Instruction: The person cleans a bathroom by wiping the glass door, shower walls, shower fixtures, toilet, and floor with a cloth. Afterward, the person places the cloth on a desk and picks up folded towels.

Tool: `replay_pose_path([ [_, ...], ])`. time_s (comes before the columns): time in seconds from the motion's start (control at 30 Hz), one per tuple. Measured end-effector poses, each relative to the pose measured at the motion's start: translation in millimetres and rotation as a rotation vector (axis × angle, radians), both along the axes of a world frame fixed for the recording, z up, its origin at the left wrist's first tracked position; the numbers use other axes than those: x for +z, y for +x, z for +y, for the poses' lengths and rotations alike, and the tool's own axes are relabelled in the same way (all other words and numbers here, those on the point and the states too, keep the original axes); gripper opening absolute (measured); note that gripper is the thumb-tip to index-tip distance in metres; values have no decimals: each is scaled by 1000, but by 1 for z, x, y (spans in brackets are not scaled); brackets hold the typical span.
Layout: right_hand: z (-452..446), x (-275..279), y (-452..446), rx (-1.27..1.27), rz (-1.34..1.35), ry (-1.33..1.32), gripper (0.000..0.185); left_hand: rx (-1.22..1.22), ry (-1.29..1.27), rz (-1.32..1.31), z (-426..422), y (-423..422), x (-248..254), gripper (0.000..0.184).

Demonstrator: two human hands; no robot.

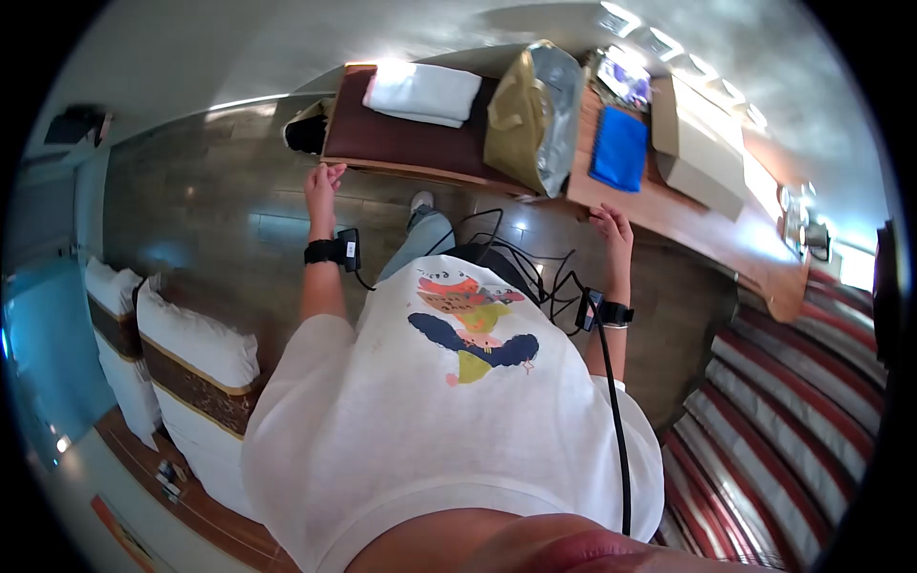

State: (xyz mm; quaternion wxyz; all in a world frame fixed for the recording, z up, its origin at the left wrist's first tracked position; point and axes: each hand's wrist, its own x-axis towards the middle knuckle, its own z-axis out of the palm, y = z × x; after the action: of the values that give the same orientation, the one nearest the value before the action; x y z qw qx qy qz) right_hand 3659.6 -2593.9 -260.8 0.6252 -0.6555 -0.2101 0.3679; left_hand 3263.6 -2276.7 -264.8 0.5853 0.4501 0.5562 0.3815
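My left hand [325, 183] is beside the front left corner of a bench with a dark red top [420, 141]. Its fingers are loosely bent and slightly apart, with nothing seen in them. A folded white cloth [423, 93] lies on that bench, and a gold bag with a silver lining [521, 124] stands at its right end. Near the front edge of a wooden desk [659, 205] is my right hand [612, 225], empty, fingers apart. The blue notebook [619, 149] on the desk is the nearest item to it. Both wrists wear black straps with small devices.
An open cardboard box [697, 143] and a plastic packet [623, 78] are on the desk. Black cables [544, 272] hang in front of my body. Beds with white covers [196, 334] are at left, a striped curtain [764, 411] at right. A dark item [306, 135] sits left of the bench.
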Motion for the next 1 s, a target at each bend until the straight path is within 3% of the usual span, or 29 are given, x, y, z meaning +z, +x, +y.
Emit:
replay_pose_path([
  [0.1,67,-8,-3,163,115,4,23,-23,-32,24,39,-17,-18,26],
  [0.23,147,-25,-7,255,-3,-246,22,-178,-15,122,119,-23,-44,20],
  [0.3,187,-46,-5,295,-5,-223,22,-278,-44,187,162,-21,-55,18],
  [0.37,224,-56,-7,280,194,-314,22,-304,-132,155,202,-11,-68,22],
  [0.5,296,-135,-14,295,319,-305,27,-498,-263,299,263,15,-115,40],
  [0.57,329,-189,-18,269,103,-469,34,-561,-273,443,281,46,-135,55],
  [0.6,341,-224,-19,203,-7,-476,51,-617,-293,464,294,53,-159,73],
  [0.67,361,-264,-21,151,-58,-576,60,-660,-266,544,313,67,-217,77],
  [0.73,376,-296,-15,69,-119,-714,82,-696,-206,595,328,87,-245,90],
  [0.77,378,-311,-12,66,-117,-720,82,-701,-210,594,332,96,-259,90],
  [0.87,387,-297,-13,27,337,-590,92,-671,-271,576,342,119,-279,99],
  [0.97,380,-309,-16,33,511,-427,92,-774,-282,545,357,111,-340,96],
  [1.0,377,-322,-17,3,529,-421,87,-663,-101,671,355,103,-366,89],
])
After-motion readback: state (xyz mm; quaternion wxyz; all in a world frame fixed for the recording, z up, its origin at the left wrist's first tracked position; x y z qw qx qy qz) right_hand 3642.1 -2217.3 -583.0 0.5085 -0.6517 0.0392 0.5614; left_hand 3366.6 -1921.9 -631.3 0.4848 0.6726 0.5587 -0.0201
